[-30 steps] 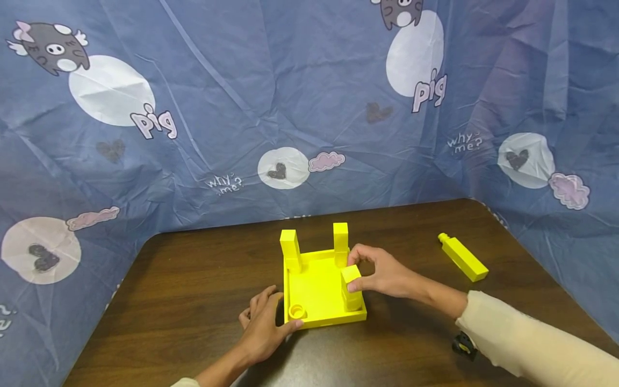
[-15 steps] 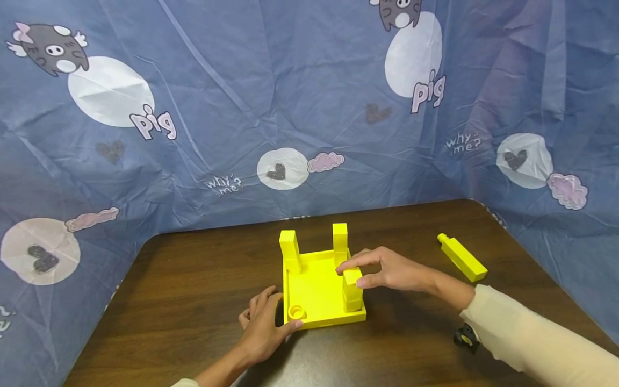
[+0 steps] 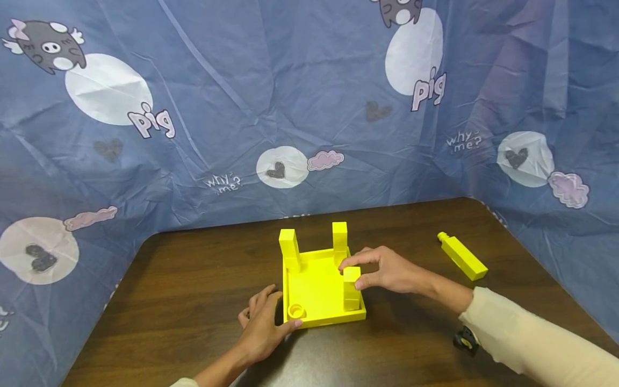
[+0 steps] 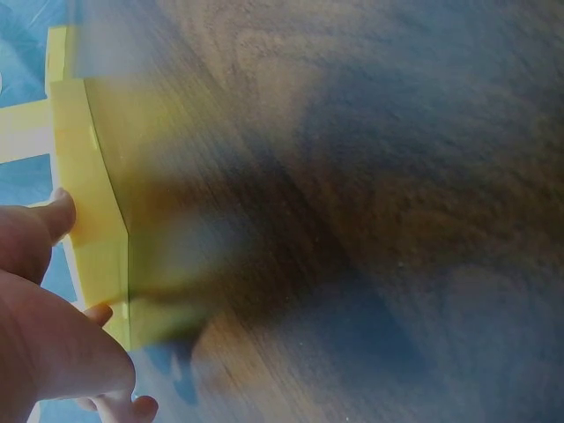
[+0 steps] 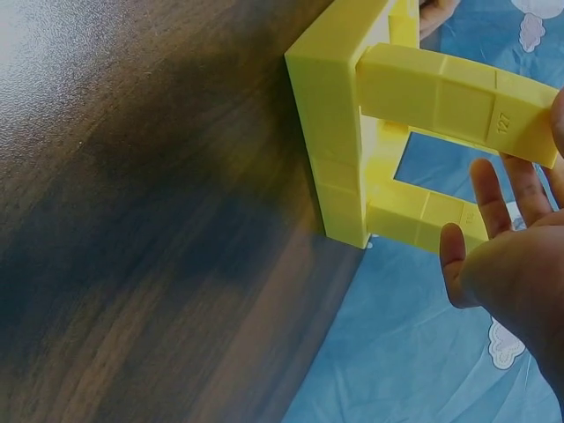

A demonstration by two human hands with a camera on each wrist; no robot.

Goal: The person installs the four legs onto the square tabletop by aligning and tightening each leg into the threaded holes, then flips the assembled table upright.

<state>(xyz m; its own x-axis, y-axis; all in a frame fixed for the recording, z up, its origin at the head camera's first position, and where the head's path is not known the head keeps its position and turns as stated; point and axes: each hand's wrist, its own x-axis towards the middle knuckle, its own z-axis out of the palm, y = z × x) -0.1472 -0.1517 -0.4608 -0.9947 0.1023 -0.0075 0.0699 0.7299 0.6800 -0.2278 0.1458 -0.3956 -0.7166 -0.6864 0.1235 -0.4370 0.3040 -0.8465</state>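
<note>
A square yellow tabletop (image 3: 314, 287) with a raised rim lies upside down, two legs standing in its back corners: the back-left leg (image 3: 290, 251) and the back-right leg (image 3: 340, 239). At the front-right corner stands another leg (image 3: 352, 290), its top between the thumb and index finger of my right hand (image 3: 394, 271). In the right wrist view that leg (image 5: 432, 88) carries a raised "127", and the right hand (image 5: 520, 264) has its other fingers spread. My left hand (image 3: 263, 328) grips the front-left corner, thumb on the front rim, near a round socket (image 3: 296, 310).
A loose yellow leg (image 3: 463, 258) with a threaded end lies on the brown wooden table (image 3: 208, 285), to the right. A blue printed cloth (image 3: 217, 107) hangs behind the table. A small black device (image 3: 465, 341) sits by the right sleeve.
The right fingers loosened from the front-right leg, then settled about its top again. That leg has turned slightly and now stands squarer to the rim. The left hand has stayed put.
</note>
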